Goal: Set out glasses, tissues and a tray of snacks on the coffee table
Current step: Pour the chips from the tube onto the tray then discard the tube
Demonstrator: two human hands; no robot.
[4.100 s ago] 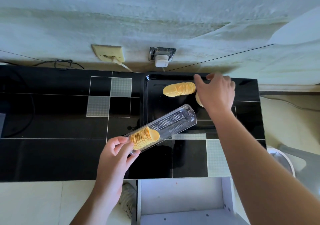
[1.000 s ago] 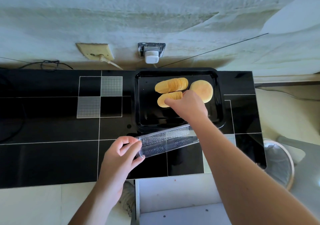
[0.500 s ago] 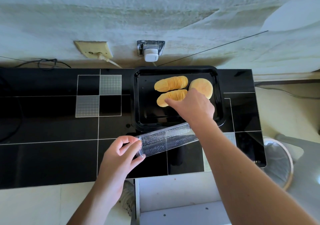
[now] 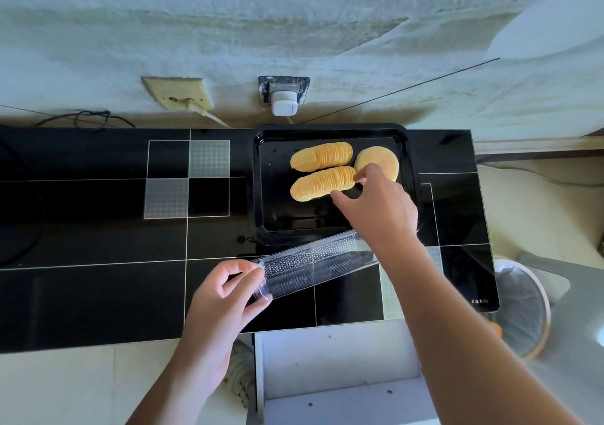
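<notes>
Touching right grip [image 4: 376, 209]: chip row [image 4: 322, 183]

Right hand [image 4: 376, 209] fingers [image 4: 340, 196] touch the near row of chips [image 4: 322, 183] on the black tray [image 4: 261, 196], far row [image 4: 322, 160] beside it, while left hand [image 4: 222, 297] pinches an empty clear chip sleeve [image 4: 313, 266] over the black bench [image 4: 98, 245].

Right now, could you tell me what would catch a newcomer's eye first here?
The yellow crisps, fanned in rows on the black tray near the wall, stand out. The right hand touches the nearer row, while the left hand holds an empty clear sleeve at the tray's front.
</notes>
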